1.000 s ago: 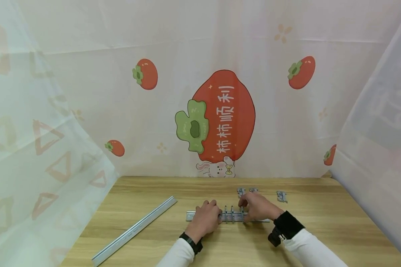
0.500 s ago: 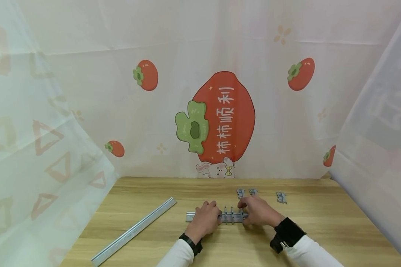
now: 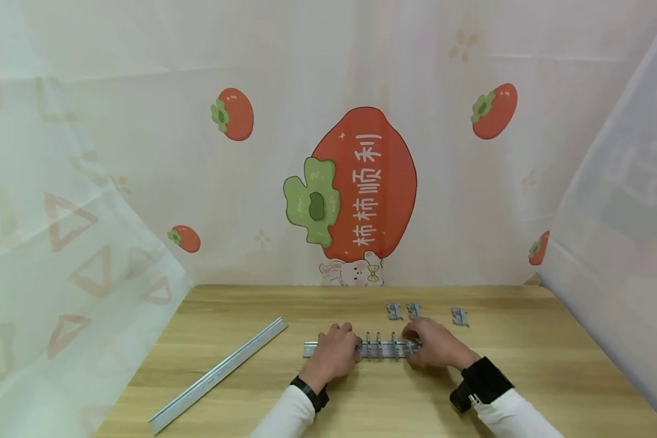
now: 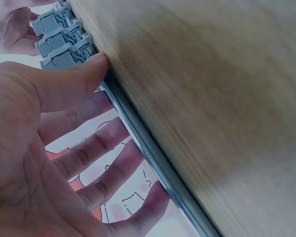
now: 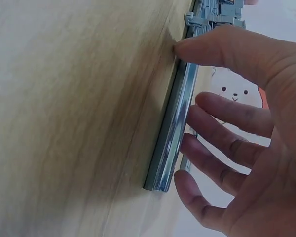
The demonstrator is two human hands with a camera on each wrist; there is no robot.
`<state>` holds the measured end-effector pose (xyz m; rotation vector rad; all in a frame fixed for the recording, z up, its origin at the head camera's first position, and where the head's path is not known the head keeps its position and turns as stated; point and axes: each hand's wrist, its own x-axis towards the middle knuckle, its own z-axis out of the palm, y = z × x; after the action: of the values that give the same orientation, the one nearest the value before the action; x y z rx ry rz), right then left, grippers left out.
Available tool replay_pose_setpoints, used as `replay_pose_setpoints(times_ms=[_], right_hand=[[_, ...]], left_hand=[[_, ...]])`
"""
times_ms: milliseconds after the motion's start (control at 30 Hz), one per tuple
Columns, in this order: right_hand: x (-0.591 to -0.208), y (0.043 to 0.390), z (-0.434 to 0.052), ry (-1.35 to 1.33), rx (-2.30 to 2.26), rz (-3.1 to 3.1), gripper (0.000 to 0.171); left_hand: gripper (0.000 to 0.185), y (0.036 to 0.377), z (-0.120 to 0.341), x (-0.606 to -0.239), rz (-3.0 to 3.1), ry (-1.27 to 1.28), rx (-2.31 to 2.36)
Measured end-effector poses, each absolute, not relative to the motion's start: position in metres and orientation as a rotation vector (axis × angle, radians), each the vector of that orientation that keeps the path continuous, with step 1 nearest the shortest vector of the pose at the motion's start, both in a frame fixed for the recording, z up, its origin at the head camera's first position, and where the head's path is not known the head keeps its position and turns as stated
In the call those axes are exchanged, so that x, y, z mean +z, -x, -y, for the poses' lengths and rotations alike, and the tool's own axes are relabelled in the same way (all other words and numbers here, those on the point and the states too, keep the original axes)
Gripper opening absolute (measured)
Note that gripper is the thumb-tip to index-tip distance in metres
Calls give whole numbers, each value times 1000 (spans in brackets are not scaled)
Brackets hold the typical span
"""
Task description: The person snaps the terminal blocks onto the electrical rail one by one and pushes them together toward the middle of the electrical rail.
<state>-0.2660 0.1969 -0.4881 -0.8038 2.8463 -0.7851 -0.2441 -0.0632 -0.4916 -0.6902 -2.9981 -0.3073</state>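
Observation:
A short metal rail (image 3: 313, 348) lies crosswise on the wooden table (image 3: 525, 371), with three grey clip blocks (image 3: 382, 347) set on its middle. My left hand (image 3: 336, 351) holds the rail's left part. In the left wrist view the thumb (image 4: 89, 69) presses the rail (image 4: 153, 158) beside the blocks (image 4: 59, 39), and the fingers reach over its far side. My right hand (image 3: 432, 347) holds the rail's right end. In the right wrist view its thumb (image 5: 212, 47) touches the rail (image 5: 175, 133) just below the blocks (image 5: 214, 12), with the fingers spread along the other edge.
Three loose grey clips (image 3: 394, 311) (image 3: 413, 310) (image 3: 460, 316) lie behind the rail. A long metal rail (image 3: 219, 374) lies slantwise at the left. Printed curtains (image 3: 361, 182) close in the back and both sides of the table.
My right hand has slid right, off the third clip block, to the rail's right end. The left hand has kept its place on the rail.

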Motion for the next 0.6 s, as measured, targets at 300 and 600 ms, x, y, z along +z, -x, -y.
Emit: replay_pose_setpoints(times_ms=[300, 600], right_hand=[[-487, 273, -190, 853, -766, -2828, 31], [-485, 270, -189, 858, -767, -2814, 31]], left_hand=[[28, 250, 64, -490, 3021, 687, -453], [31, 252, 65, -490, 3018, 691, -529]])
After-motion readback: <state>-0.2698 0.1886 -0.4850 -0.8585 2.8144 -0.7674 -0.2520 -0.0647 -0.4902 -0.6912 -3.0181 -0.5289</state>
